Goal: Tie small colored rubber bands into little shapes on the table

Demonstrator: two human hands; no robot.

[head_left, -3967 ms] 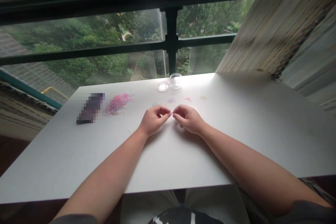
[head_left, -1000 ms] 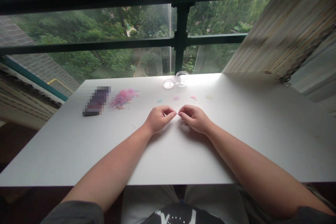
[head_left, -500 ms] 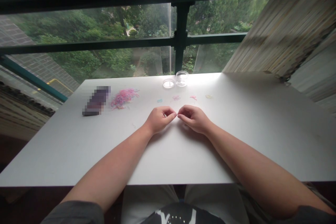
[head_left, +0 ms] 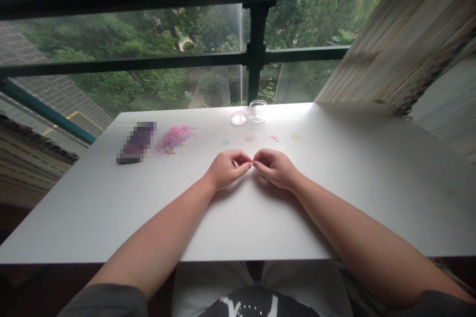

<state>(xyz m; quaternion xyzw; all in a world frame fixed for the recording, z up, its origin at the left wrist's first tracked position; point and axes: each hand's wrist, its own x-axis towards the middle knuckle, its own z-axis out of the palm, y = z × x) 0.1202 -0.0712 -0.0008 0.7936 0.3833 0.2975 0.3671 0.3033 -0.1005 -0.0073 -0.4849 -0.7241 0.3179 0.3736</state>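
Note:
My left hand (head_left: pixel 231 168) and my right hand (head_left: pixel 274 168) meet over the middle of the white table, fingertips touching or almost so. Each is closed, thumb pinched against forefinger. A tiny pinkish speck shows where the tips meet, but what they hold is too small to name. Just beyond them lie small groups of thin coloured bands: teal bands (head_left: pixel 226 142), lilac bands (head_left: pixel 250 138), pink bands (head_left: pixel 274 137) and pale yellow bands (head_left: pixel 296 136). To the left is a tangled heap of mostly pink and purple bands (head_left: pixel 175 139). One pale loose band (head_left: pixel 190 177) lies near my left wrist.
A clear round jar (head_left: pixel 258 111) stands at the table's far edge, with a clear round lid (head_left: pixel 238 118) beside it. A blurred-out dark oblong object (head_left: pixel 137 142) lies left of the heap. Behind the white table (head_left: pixel 148 218) are a green-framed window and a curtain (head_left: pixel 394 34).
My left fingertips have shifted slightly right, toward my right hand, and a pinkish speck now shows between the tips. The bands, jar and lid stay where they were.

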